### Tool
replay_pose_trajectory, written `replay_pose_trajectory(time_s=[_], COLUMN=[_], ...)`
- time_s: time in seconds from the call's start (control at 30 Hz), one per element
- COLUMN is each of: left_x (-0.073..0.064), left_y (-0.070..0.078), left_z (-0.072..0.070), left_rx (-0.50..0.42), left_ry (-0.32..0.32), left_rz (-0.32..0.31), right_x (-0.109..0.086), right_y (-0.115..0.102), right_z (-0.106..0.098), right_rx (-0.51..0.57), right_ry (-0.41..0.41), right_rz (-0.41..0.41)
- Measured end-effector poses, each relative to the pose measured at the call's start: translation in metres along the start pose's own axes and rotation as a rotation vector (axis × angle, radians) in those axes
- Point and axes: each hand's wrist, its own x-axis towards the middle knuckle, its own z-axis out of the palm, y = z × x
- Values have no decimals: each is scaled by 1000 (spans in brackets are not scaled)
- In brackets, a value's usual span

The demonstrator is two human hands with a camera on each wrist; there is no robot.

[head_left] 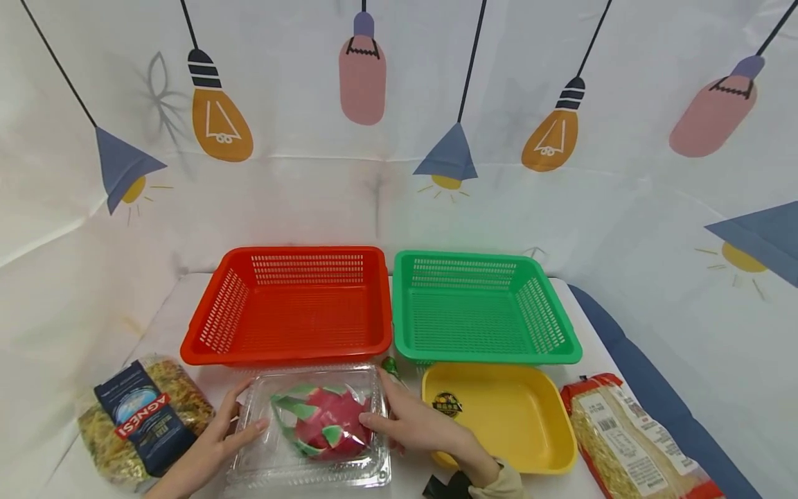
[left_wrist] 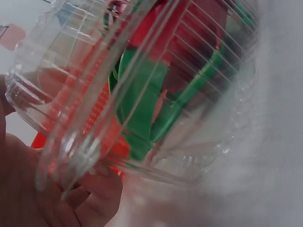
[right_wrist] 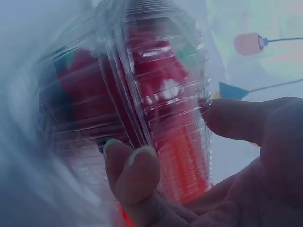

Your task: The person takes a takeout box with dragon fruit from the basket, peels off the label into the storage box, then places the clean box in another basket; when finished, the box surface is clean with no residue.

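Note:
A clear plastic clamshell box (head_left: 255, 450) with a pink dragon fruit (head_left: 333, 423) inside sits at the front middle of the table in the head view. My left hand (head_left: 215, 443) grips its left side, thumb on the lid. On the right side my right hand (head_left: 414, 419) holds it, thumb over the top and fingertips against the side. In the left wrist view the fingers (left_wrist: 102, 189) curl under the box's rim seam. Fingertips (right_wrist: 137, 172) press the box wall in the right wrist view. The box lid lies down over the fruit.
Behind the box stand a red basket (head_left: 299, 357) and a green basket (head_left: 486, 357). A yellow tray (head_left: 499, 423) is to the right. A pasta bag (head_left: 149, 419) lies left, a red-edged bag (head_left: 636, 436) right. A small green-topped item (head_left: 390, 365) sits by the box's corner.

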Motion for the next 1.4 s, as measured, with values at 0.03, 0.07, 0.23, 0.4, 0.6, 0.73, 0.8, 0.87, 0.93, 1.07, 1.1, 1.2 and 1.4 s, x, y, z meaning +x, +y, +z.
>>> replay_pose_trajectory(time_s=[0.03,0.07,0.23,0.4,0.6,0.73,0.8,0.87,0.93,1.07,1.1,1.2,1.4], left_x=[0,0,0,-4,-12,-15,-16,-17,-18,-18,-17,-14,-8], left_y=[0,1,4,9,19,28,34,39,46,58,61,68,84], left_z=[-1,-2,-4,-4,-12,-13,-12,-10,-8,-2,0,4,14], left_rx=[4,10,49,58,-121,-181,-209,-233,-242,-241,-237,-243,-215], left_ry=[0,2,16,7,-100,-123,-121,-121,-109,-83,-74,-84,-70], left_rz=[2,2,-14,-5,-5,-9,-16,-10,-1,47,61,124,200], right_x=[0,0,-1,-6,-21,-31,-36,-40,-45,-53,-54,-58,-66], right_y=[0,-1,-2,-6,-17,-24,-27,-30,-30,-31,-31,-32,-33], right_z=[0,0,-3,-9,-21,-31,-36,-41,-46,-55,-57,-63,-72], right_rx=[-30,-39,-7,26,16,-15,-34,-26,20,80,83,78,84], right_ry=[12,16,11,-7,-10,9,23,30,24,42,52,95,168], right_rz=[0,4,13,23,24,19,16,2,-5,-5,-6,-11,-14])
